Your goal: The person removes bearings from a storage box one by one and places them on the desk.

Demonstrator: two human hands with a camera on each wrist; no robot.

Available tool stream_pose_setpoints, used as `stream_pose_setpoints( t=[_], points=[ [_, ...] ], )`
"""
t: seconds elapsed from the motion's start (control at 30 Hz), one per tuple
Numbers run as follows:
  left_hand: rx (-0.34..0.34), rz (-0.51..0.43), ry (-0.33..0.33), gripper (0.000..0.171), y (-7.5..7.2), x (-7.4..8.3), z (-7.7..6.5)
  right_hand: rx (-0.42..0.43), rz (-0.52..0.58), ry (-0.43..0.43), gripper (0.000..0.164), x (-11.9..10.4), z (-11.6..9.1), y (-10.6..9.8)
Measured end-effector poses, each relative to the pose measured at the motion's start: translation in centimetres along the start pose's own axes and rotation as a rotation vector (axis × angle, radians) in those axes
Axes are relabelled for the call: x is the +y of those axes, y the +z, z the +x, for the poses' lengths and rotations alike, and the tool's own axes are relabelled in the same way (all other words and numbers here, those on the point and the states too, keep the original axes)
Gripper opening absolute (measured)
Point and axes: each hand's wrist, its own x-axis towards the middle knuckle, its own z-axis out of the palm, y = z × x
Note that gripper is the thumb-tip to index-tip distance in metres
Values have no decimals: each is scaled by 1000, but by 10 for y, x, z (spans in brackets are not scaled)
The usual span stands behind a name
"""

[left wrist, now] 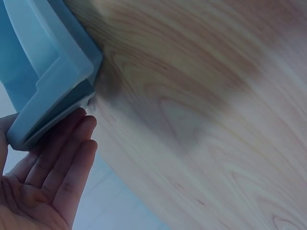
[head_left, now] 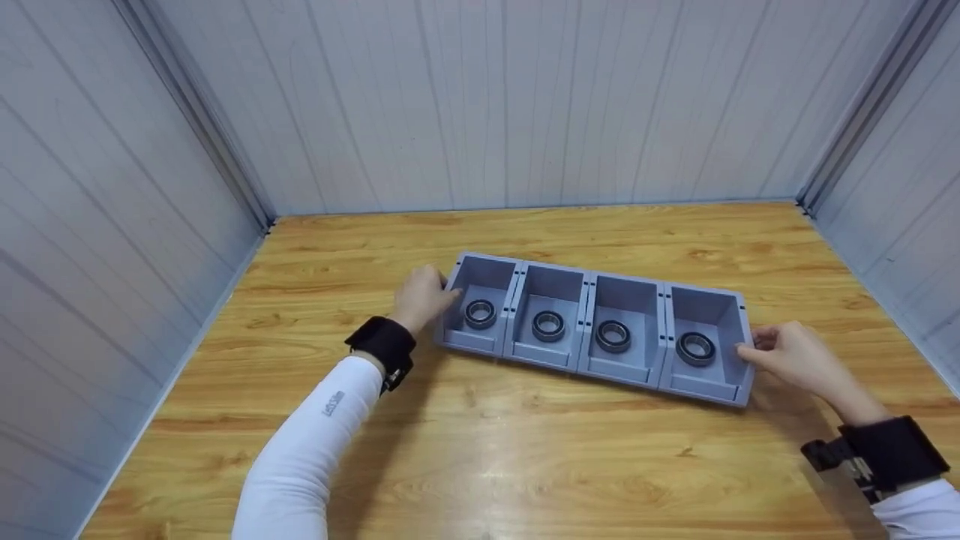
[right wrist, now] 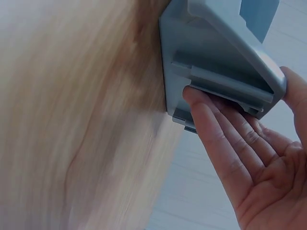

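Observation:
A joined row of grey plastic storage bins [head_left: 545,355] sits at a slant on the wooden table, its right end nearer the person. Every bin has one dark-rimmed ball bearing lying flat inside, from the leftmost bearing [head_left: 480,325] to the rightmost bearing [head_left: 696,361]. My left hand [head_left: 422,301] pinches the left end wall, thumb over the rim and fingers along the outside. At the opposite end my right hand [head_left: 804,361] grips the outer wall [right wrist: 211,60] the same way. In the right wrist view, its fingertips lie under a side rail [right wrist: 230,86].
The wood-grain tabletop [head_left: 525,457] extends around the bins. Pale panels enclose it: a back wall [head_left: 502,105], a left wall [head_left: 97,225] and a right wall [head_left: 915,202]. Black straps with small cameras circle both wrists, the left strap [head_left: 382,345] and the right strap [head_left: 896,454].

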Motion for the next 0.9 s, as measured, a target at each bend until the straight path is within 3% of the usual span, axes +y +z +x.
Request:
stream_pose_setpoints(
  t=[0.57,0.9],
  points=[
    [4,-58,6,55,-8,-14,-10,61,22,37,45,-10,23,5],
    [17,-79,15,50,-11,-20,-15,74,41,49,37,-14,34,7]
  ],
)
